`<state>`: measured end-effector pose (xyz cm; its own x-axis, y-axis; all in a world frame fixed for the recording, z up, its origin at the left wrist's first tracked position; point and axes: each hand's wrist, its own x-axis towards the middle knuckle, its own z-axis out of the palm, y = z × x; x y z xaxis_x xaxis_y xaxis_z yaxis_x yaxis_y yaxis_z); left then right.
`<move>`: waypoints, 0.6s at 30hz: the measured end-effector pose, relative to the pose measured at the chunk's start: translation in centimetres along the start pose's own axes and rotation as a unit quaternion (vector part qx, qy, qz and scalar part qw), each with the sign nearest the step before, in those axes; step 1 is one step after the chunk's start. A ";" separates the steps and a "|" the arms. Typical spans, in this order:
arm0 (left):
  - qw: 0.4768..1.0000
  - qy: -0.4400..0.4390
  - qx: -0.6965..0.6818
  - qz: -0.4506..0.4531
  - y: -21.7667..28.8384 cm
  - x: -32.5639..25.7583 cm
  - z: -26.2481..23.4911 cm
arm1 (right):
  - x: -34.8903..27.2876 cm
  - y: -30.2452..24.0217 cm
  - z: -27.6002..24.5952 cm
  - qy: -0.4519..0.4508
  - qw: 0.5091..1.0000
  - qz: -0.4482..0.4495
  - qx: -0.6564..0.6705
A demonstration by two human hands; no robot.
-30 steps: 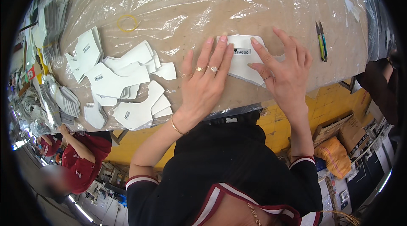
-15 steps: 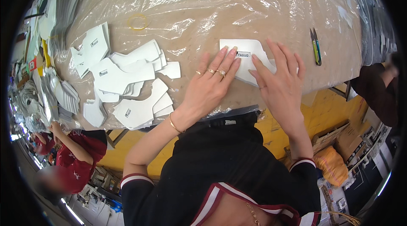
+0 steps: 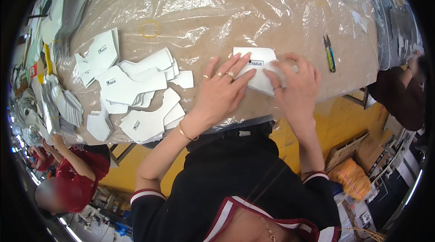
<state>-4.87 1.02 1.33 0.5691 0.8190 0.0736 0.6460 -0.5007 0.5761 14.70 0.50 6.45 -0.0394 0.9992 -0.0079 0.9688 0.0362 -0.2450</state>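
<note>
A white cut piece (image 3: 260,76) with a small dark printed label lies flat on the plastic-covered table in front of me. My left hand (image 3: 222,78), wearing rings and a bracelet, rests with fingers spread; its fingertips touch the piece's left part beside the label. Over the right side of the same piece is my right hand (image 3: 294,78), its thumb apart from the bent fingers. Motion blurs those fingertips, and they hide the piece's right end. More white cut pieces (image 3: 136,83), some with similar labels, lie in overlapping piles to the left.
Thread snips (image 3: 329,53) lie at the right. A yellow rubber band (image 3: 149,28) is on the table's plastic cover (image 3: 204,10). Stacks of grey-white pieces (image 3: 65,19) fill the far left. A person in a red shirt (image 3: 84,174) is at the lower left, another person (image 3: 396,97) at the right.
My right hand's fingers have bent and drawn in over the piece's right side. The left hand stays on the piece, its fingers slightly shifted. The whole view has moved a little.
</note>
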 end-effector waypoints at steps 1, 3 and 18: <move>0.999 0.029 -0.021 -0.015 -0.1 -0.1 0.0 | 0.4 0.4 0.1 0.000 0.999 0.034 0.025; 0.991 0.095 -0.074 -0.055 0.3 -0.8 0.1 | 0.9 0.8 0.3 -0.014 0.988 0.124 0.086; 0.665 0.130 -0.704 -0.214 1.1 -3.4 -3.5 | -2.3 -2.1 -5.1 0.149 0.967 -0.205 0.008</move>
<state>-7.87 -1.30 4.56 0.2621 0.9142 -0.3090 -0.5005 0.4025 0.7665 14.03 -1.78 11.91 -0.3455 0.8611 0.3730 0.8823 0.4334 -0.1834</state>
